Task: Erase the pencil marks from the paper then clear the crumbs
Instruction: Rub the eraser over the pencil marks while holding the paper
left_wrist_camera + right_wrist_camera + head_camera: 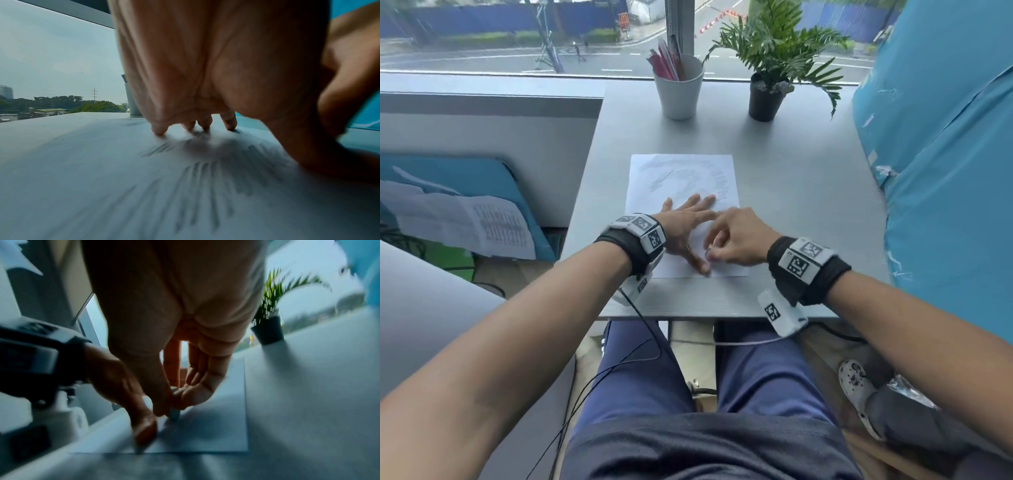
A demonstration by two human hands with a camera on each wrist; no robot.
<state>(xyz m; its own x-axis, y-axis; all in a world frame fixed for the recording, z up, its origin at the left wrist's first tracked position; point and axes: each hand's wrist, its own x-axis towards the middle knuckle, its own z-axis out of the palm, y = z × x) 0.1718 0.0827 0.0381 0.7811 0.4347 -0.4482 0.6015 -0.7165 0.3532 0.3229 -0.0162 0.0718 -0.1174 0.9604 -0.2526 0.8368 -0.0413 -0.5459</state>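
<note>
Left side first: the left hand (685,226) lies flat on the paper (681,178), fingers spread and straight, thumb reaching toward the paper's near edge. It grips nothing, it just pins the sheet to the table (808,192). The left wrist view confirms it: fingertips (159,129) pressed down, dark pencil marks (205,178) fanning out beneath the palm.

Moving right, the right hand (736,240) sits just beside the left thumb, over the paper's near right corner. Its fingers are curled in a pinch around a small pale eraser (174,414), tip down on the sheet. The blur there suggests rubbing in full swing.

Progress? Early days, I'd say. The paper's near strip looks clean, but a broad arc of grey scribble fills the far half of the paper, untouched. No crumbs can be made out at this blur, so the sweeping step looks a long way off.

Beyond the paper's far edge stands a white cup (679,89) of pens; right of that, a potted plant (767,96).
</note>
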